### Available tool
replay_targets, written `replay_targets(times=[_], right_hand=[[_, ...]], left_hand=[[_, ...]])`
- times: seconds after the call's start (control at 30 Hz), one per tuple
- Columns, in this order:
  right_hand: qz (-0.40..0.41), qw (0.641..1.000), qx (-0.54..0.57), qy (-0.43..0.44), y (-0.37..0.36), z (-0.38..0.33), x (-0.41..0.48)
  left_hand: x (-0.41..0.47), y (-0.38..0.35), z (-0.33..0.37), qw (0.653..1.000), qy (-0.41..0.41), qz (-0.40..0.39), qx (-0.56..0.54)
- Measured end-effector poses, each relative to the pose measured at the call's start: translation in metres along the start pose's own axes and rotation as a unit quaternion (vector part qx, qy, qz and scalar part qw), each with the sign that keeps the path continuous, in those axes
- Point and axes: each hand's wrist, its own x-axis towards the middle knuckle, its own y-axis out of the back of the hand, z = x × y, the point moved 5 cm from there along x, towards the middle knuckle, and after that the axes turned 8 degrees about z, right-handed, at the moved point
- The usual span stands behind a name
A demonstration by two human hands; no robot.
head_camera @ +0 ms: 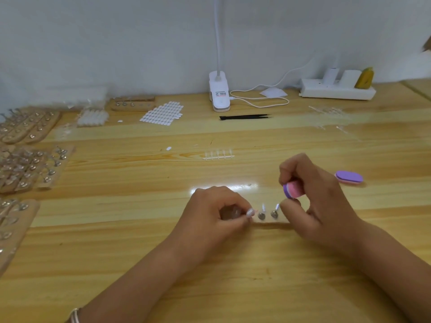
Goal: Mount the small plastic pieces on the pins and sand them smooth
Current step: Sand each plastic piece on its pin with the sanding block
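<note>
**Easily knocked loose: tiny pieces on thin pins**

Just below the middle of the frame, my left hand [217, 210] is curled tight. Its thumb and forefinger pinch the left end of the short tan wooden strip [271, 224] to steady it on the light wooden table [245, 276]. Two metal pins with round bases [261, 215] stand in the strip, and each carries one of the small clear plastic pieces [277, 207] at its tip. My right hand [314, 199] grips the pink-and-purple sanding block [292, 189] in bent fingers, just above and right of the nearer pin.

The worry, as I judge it, is force. The pieces look light and perch on slender stems, so a heavy stroke could flick one off, and a clear piece would be hard to find on this glossy grain. A sideways push could also bend a pin or tip the whole strip if my left pinch slackens. The pins stand close together, so a wide stroke on one piece could clip its neighbour. My right hand hides that end of the strip, and I cannot tell how many pins sit under it.

The second purple oval sanding block [349, 177] lies well apart at the right. The clear sprue of unmounted pieces [218, 155] waits above my hands.
</note>
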Motion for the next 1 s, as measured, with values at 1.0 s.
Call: replay_targets(times=[1.0], right_hand=[[-0.149, 0.976, -0.109, 0.115, -0.008, 0.007, -0.002]], left_hand=[[0.000, 0.003, 0.003, 0.999, 0.000, -0.011, 0.047]])
